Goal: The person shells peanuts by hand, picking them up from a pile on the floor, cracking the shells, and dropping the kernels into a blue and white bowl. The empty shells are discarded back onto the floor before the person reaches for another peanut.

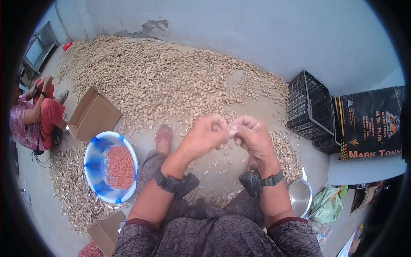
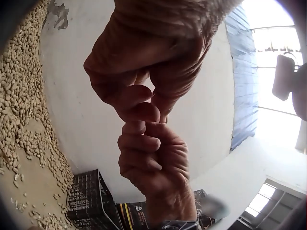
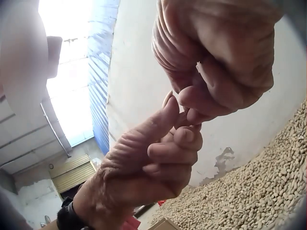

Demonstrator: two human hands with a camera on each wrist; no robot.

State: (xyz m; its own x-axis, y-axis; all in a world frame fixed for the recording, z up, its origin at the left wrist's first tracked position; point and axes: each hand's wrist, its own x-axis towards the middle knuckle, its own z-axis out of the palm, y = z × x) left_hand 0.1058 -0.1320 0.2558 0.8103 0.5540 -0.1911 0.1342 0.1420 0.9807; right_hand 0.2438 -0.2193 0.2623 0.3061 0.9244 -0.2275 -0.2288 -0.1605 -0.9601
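My two hands meet in front of me above my lap. My left hand (image 1: 223, 129) and right hand (image 1: 240, 128) both pinch one small peanut (image 1: 231, 127) between thumb and curled fingers, fingertips touching. In the left wrist view my left hand (image 2: 144, 103) is on top and my right hand (image 2: 151, 158) comes up from below. From the right wrist camera, the right hand (image 3: 192, 108) is above and the left hand (image 3: 165, 129) reaches up to it. A pale sliver of shell (image 3: 168, 98) shows between the fingertips; most of the peanut is hidden.
A large peanut pile (image 1: 171, 77) covers the floor ahead. A blue-white basin (image 1: 92, 169) with red kernels and a cardboard box (image 1: 96, 113) lie left. Black crates (image 1: 310, 111), a black sack (image 1: 370, 124) and a metal bowl (image 1: 299, 197) stand right. Another person (image 1: 34, 120) sits far left.
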